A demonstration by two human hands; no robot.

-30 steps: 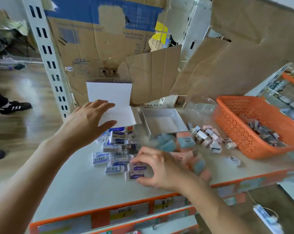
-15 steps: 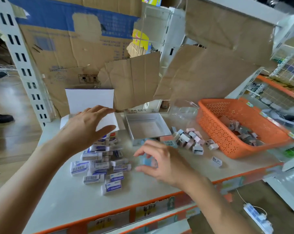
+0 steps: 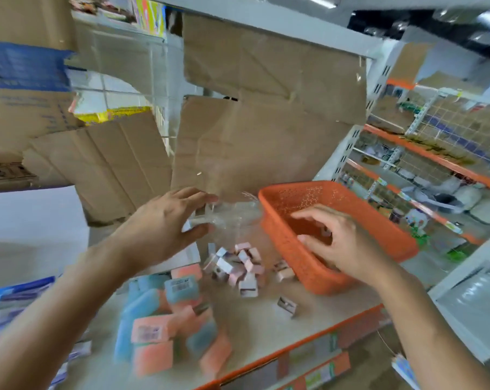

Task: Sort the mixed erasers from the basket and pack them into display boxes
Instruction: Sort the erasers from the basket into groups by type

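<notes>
**Sorting under way at a stockroom shelf.** My right hand (image 3: 342,243) reaches over the near wall of the orange basket (image 3: 283,249). Its fingers (image 3: 308,213) are apart and bent, closed on nothing I can make out, though blur hides what lies under the palm.

My left hand (image 3: 167,220) stretches toward a clear plastic container (image 3: 232,220) just beside the basket, fingers straight and thumb spread. Whether it touches the plastic I cannot tell.

On the surface (image 3: 266,322) the erasers lie in groups:
- Small pink-and-white erasers (image 3: 243,263) are heaped just beside the basket.
- Large blue and orange erasers (image 3: 165,319) lie nearer me.
- One stray small eraser (image 3: 287,305) sits near the front edge.
- Blurred blue-and-white sleeved erasers (image 3: 13,299) are at far left.

Torn cardboard (image 3: 266,136) stands behind.

By my reading, the step in hand is drawing more pieces from the basket for sorting, and these heaps are not yet packed. The next move calls for closing the right fingers on whatever remains inside and lifting clear of the wall. Each piece then goes on its matching heap. The left hand must handle the light container without scattering the pink heap.
</notes>
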